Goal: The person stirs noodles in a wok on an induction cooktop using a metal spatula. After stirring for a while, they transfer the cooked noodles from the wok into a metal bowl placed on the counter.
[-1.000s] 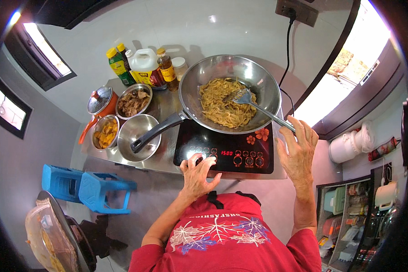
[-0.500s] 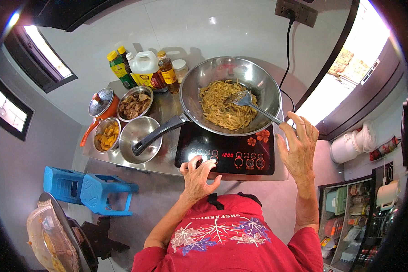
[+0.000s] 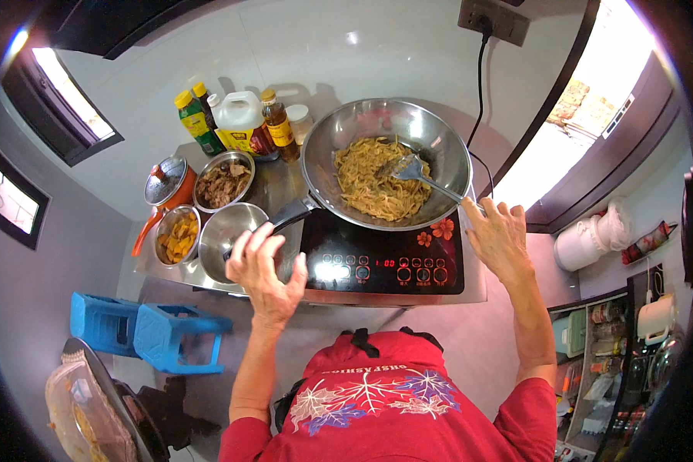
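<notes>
A steel wok (image 3: 446, 146) full of noodles (image 3: 377, 189) stands on a black induction cooktop (image 3: 381, 262) with lit red digits. The metal spatula (image 3: 413, 168) rests its blade in the noodles, its shaft leaning over the wok's right rim. My right hand (image 3: 499, 237) is closed around the end of the spatula's handle. At the black wok handle (image 3: 291, 213), my left hand (image 3: 266, 277) covers the handle's end, fingers bent and thumb apart. It has not closed round the handle. Behind it sits a steel bowl (image 3: 229, 227), partly hidden.
Left of the wok are a bowl of yellow chunks (image 3: 179, 237), a bowl of brown meat-like pieces (image 3: 225, 183) and an orange lidded saucepan (image 3: 171, 182). Several bottles (image 3: 242, 123) line the wall. Blue stools (image 3: 179, 335) stand at lower left. A black cord (image 3: 481, 92) hangs behind the wok.
My left hand has left the cooktop's buttons and moved left to the wok handle. My right hand, earlier loosely spread beside the spatula handle, has closed on it. The display digits look different.
</notes>
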Demonstrator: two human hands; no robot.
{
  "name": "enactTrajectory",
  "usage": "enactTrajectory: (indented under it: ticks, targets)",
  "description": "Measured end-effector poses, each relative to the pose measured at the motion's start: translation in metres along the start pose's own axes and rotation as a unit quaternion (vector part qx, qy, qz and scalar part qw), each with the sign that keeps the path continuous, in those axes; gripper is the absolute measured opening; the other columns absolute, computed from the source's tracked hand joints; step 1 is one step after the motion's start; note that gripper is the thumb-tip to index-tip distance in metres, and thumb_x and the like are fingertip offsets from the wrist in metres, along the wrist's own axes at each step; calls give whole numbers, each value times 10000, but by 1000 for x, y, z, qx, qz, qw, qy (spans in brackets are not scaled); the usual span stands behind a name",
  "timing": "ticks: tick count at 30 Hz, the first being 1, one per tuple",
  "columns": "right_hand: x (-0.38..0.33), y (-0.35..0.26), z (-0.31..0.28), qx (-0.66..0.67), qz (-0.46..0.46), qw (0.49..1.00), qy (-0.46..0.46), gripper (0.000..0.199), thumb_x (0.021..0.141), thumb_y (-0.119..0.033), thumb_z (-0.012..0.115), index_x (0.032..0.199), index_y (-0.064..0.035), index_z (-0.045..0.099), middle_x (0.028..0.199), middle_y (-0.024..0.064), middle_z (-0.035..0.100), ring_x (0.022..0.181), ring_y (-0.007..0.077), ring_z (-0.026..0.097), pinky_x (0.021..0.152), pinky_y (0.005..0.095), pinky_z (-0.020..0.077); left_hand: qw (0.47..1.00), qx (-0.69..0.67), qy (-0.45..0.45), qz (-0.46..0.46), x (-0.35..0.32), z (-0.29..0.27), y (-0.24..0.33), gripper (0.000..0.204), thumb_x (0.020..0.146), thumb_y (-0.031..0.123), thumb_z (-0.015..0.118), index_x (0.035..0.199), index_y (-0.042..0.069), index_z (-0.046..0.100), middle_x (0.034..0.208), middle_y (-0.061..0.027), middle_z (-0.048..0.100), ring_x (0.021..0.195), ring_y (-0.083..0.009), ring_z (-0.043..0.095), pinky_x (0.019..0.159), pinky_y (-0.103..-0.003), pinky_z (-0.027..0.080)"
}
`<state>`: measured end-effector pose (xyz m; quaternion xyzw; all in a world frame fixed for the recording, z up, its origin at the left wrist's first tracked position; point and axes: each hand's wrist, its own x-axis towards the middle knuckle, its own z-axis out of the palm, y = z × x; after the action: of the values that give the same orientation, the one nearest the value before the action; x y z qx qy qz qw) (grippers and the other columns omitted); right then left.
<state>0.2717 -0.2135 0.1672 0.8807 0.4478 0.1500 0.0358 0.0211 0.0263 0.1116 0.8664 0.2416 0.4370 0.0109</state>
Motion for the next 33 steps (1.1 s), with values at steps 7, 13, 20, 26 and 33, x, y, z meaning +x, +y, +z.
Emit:
enactTrajectory:
  ticks: [7, 13, 20, 26, 33]
  targets:
    - [10, 15, 15, 56, -7, 998, 20, 394, 847, -49, 545, 1228, -148, 577, 906, 125, 567, 820, 274, 631, 660, 401, 525, 993, 32, -112, 12, 27, 4, -38, 491, 730, 249, 760, 1182, 159, 590, 1060, -28, 615, 1043, -227, 555, 896, -412, 375]
    - [-10, 27, -62, 46, 11, 998, -45, 294, 864, -70, 522, 1119, -149, 647, 806, 108, 574, 757, 266, 635, 651, 401, 520, 984, 23, -176, 25, 34, 4, -46, 460, 836, 224, 678, 1282, 287, 586, 803, -28, 561, 758, -231, 605, 671, -376, 486]
    - [-23, 18, -78, -24, -28, 998, -60, 209, 848, -80, 549, 1018, -125, 661, 797, 117, 599, 728, 263, 657, 619, 392, 537, 963, -8, -268, 26, 49, -7, -49, 466, 872, 250, 638, 1324, 315, 543, 777, -71, 535, 716, -280, 621, 615, -416, 506]
    - [-8, -5, -64, -25, -15, 999, -43, 192, 821, -63, 571, 991, -121, 639, 806, 121, 610, 721, 281, 660, 615, 399, 534, 954, -30, -299, 21, 53, -9, -57, 472, 879, 299, 628, 1336, 355, 523, 793, -89, 567, 697, -311, 620, 628, -424, 510]
    - [3, -3, -59, -5, 74, 997, -26, 208, 848, -85, 537, 1015, -114, 658, 683, 134, 624, 630, 311, 645, 582, 432, 497, 944, -63, -322, 14, 55, -16, -68, 488, 863, 282, 646, 1333, 339, 530, 807, -107, 611, 716, -331, 628, 636, -423, 506]
